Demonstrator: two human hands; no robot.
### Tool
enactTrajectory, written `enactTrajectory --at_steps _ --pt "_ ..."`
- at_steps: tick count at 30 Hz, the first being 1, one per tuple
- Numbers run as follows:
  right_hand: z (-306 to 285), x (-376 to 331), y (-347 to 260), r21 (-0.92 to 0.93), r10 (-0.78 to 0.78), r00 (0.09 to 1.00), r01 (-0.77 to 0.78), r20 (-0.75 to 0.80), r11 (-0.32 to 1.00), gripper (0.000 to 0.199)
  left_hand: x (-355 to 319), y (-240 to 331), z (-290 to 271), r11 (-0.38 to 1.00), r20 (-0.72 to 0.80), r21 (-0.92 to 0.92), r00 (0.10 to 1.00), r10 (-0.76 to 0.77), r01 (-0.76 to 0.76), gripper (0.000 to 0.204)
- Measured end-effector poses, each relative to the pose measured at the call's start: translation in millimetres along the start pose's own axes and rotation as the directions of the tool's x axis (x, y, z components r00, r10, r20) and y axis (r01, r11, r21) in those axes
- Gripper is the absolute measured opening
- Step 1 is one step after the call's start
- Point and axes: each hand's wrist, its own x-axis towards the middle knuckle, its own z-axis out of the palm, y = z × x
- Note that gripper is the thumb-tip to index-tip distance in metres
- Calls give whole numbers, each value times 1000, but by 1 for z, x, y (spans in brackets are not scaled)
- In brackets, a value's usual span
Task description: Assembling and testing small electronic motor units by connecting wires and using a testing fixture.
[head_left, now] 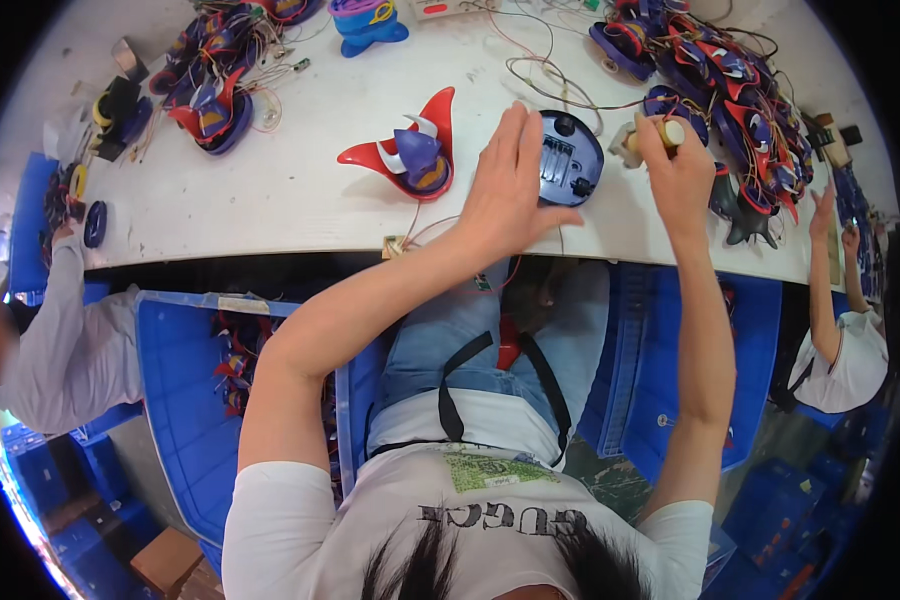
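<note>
The white tabletop (300,200) carries all the parts, and the person sits close to its front edge, so both forearms reach over it from below. Blue crates (180,400) stand under the edge, left & right of the knees, prob. so parts can be taken or dropped without standing up.

Far right of the right hand lies a big heap of toy shells (730,90), red/blue/purple w/ wires, well apart from the working spot but within reach. A smaller heap (215,95) is far left of the left hand.

Just left of the left hand stands one red-and-purple toy shell (410,155) w/ horn-like points, apart from the hand, not touched. Thin wires run from it toward the tabletop edge.

Between the two hands lies the blue round base (570,160), underside up, so its open compartment and small black knobs face the person. The left hand (510,185) lies on its left side, fingers straight, together and flat, thumb spread toward the base; it seems to press the base down so it does not slide.

The right hand (675,165) is closed in a fist around a tool w/ a yellowish handle (660,132), just right of the base. Whether the tip touches the base I cannot tell; the hand covers it.

At far left & far right, other persons' arms work at the same tabletop.
</note>
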Motion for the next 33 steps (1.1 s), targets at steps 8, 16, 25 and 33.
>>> enactTrajectory --at_steps 8,16,25,33 --pt "5 1 26 -149 244 969 -247 -37 957 32 -73 8 -126 931 -43 299 978 -203 207 35" --pt "112 -113 -91 72 -506 709 546 491 835 57 -33 -67 -99 897 -94 305 948 -305 319 56" --pt "141 -105 -94 -152 -443 765 563 467 812 24 -9 -64 -103 723 76 -227 752 -654 652 44" --pt "68 -39 -72 398 160 922 -302 352 866 9 9 -48 -94 121 218 -918 733 -645 379 40"
